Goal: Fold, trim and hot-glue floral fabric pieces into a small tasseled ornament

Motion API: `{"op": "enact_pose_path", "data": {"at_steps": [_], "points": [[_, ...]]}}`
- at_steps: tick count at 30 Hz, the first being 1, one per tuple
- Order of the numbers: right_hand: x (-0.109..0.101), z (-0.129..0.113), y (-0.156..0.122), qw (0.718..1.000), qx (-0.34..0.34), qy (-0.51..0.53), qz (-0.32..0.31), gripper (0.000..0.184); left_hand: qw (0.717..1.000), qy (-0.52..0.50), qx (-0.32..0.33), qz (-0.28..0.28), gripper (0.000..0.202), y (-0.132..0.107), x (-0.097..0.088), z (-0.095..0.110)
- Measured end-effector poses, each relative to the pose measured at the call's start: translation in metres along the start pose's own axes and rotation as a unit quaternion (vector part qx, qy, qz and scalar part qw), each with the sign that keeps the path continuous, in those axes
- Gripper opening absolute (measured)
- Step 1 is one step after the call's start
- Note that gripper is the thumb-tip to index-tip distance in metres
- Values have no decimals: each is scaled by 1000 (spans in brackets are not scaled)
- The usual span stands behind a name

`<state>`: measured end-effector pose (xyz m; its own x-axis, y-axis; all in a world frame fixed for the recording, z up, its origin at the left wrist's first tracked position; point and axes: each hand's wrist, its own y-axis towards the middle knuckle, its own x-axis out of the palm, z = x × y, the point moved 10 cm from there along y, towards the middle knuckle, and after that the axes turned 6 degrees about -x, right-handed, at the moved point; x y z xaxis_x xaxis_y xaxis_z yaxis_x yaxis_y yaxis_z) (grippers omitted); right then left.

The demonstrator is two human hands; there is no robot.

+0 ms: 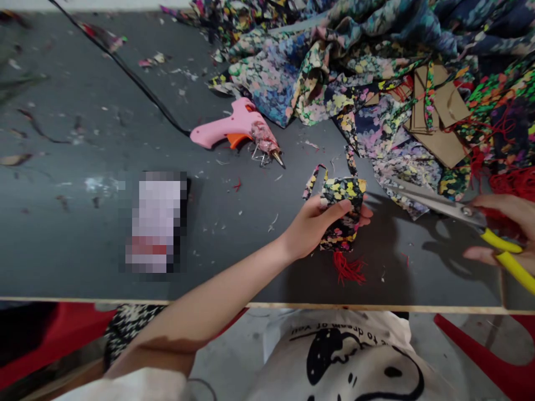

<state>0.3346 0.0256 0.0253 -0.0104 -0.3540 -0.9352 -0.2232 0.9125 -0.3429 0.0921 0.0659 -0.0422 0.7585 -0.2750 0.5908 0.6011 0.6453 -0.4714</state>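
My left hand (309,228) grips a small floral fabric piece (343,217), shaped like a flat rectangular pouch, thumb across its front. A red tassel (348,268) hangs from its near edge, and a narrow fabric strip (315,179) sticks out at its far end. At the right edge, my right hand (510,217) is closed around scissors (463,209) with yellow handles, and part of this hand is cut off by the frame. The blades point left toward the pouch, apart from it, above a floral cloth scrap.
A pink glue gun (234,125) with a black cord (137,78) lies beyond my left hand. Floral cloth (276,72) is heaped at the back, with brown cardboard pieces (447,145) and red thread (512,181) at right. A blurred phone (154,223) lies at left.
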Motion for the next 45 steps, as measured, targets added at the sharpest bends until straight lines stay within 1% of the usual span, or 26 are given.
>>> {"op": "enact_pose_path", "data": {"at_steps": [2, 4, 10, 14, 17, 20, 24, 26, 28, 31, 33, 38, 41, 45], "points": [[-1, -19, 6, 999, -31, 42, -11, 65, 1000, 7, 1, -1, 35, -1, -1, -1], [-1, -28, 8, 996, -54, 68, -21, 65, 1000, 18, 0, -5, 36, -1, 0, -1], [1, -35, 18, 989, -89, 112, -46, 64, 998, 55, 2, -21, 37, -3, 4, 0], [-1, -45, 26, 984, -106, 133, -42, 63, 998, 59, 7, -32, 34, -4, 6, 0], [-3, -51, 29, 983, -112, 142, -38, 63, 997, 57, 17, -38, 30, -5, 6, 1], [-3, -52, 31, 982, -105, 149, -45, 67, 997, 66, 13, -34, 32, -5, 5, 1], [0, -48, 32, 984, -87, 141, -70, 71, 996, 82, 14, -23, 35, -5, 3, 2], [0, -49, 32, 985, -87, 129, -69, 72, 996, 82, 13, -27, 35, -5, 5, 1], [-1, -54, 32, 986, -101, 118, -62, 69, 996, 83, 9, -35, 33, -6, 7, -1], [2, -66, 34, 983, -130, 112, -68, 61, 995, 89, 10, -48, 32, -7, 11, -1], [3, -71, 36, 983, -137, 104, -68, 60, 995, 81, 18, -54, 30, -8, 13, 0], [6, -72, 38, 987, -132, 63, -66, 66, 996, 55, 31, -58, 22, -8, 13, 5], [6, -73, 38, 985, -145, 64, -66, 66, 996, 63, 29, -56, 24, -8, 13, 5], [2, -78, 38, 980, -175, 72, -54, 62, 995, 78, 20, -57, 28, -8, 12, 3]]}}
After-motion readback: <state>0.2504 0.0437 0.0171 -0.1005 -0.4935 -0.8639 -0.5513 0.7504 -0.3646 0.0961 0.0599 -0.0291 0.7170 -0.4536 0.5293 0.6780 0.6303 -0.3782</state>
